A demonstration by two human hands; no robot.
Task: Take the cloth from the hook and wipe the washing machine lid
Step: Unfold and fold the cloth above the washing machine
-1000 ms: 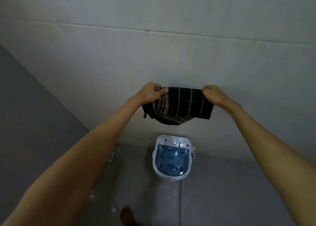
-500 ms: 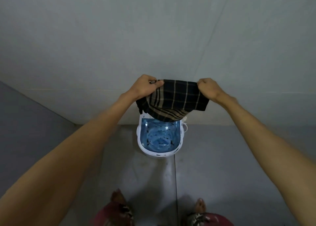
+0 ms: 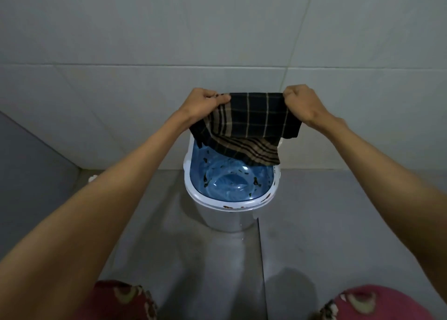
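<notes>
looking down, we see our knees (image 3: 125,300) in red patterned fabric at the bottom edge, with grey floor tiles (image 3: 326,222) between them and the small white washing machine (image 3: 225,216). its translucent blue lid (image 3: 229,181) is shut, dotted with dark specks, and brown marks sit along the front rim. both our bare arms reach out over it. the dark plaid cloth (image 3: 254,118) hangs stretched between our hands above the lid's far end, hiding that part; whether it touches the lid we cannot tell. our left hand (image 3: 204,101) pinches one top corner, fingers curled tight, and our right hand (image 3: 303,104) grips the other in a closed fist. behind stands the pale tiled wall (image 3: 169,41). compared with half a second ago, the machine sits nearer and larger, and the cloth covers more of the lid's back edge.
</notes>
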